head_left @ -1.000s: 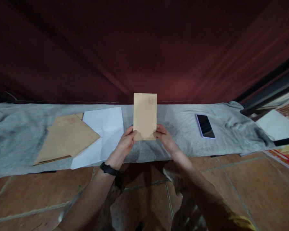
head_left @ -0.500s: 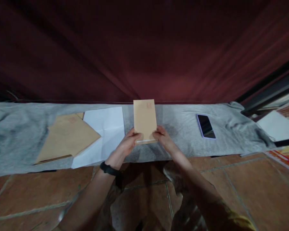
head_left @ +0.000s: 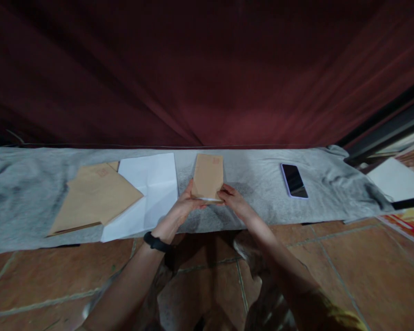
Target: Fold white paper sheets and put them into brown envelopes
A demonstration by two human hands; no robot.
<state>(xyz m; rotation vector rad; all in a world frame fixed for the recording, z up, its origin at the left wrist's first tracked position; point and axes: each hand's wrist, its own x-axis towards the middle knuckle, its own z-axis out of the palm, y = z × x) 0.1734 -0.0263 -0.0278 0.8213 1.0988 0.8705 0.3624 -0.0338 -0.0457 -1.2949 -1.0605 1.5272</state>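
Between my two hands is a brown paper envelope (head_left: 209, 174), with a faint red print at its upper right corner and a white strip of paper showing at its near end. My left hand (head_left: 188, 200) is closed on its lower left corner, the fingers passing partly underneath. On the lower right side, my right hand (head_left: 230, 196) grips the edge, thumb on top. To the left, several brown envelopes (head_left: 96, 195) lie overlapping a creased sheet of white paper (head_left: 152, 188).
A phone (head_left: 295, 181) in a lilac case lies to the right on the grey cloth (head_left: 258, 184). Behind the cloth hangs a dark red curtain (head_left: 207, 82). At the far right is a white flat piece (head_left: 398, 179) beside a dark bar. Brown floor tiles (head_left: 331, 271) show below.
The envelope has tipped flatter and its far end has come lower and nearer. My left fingers have shifted further under its near corner.
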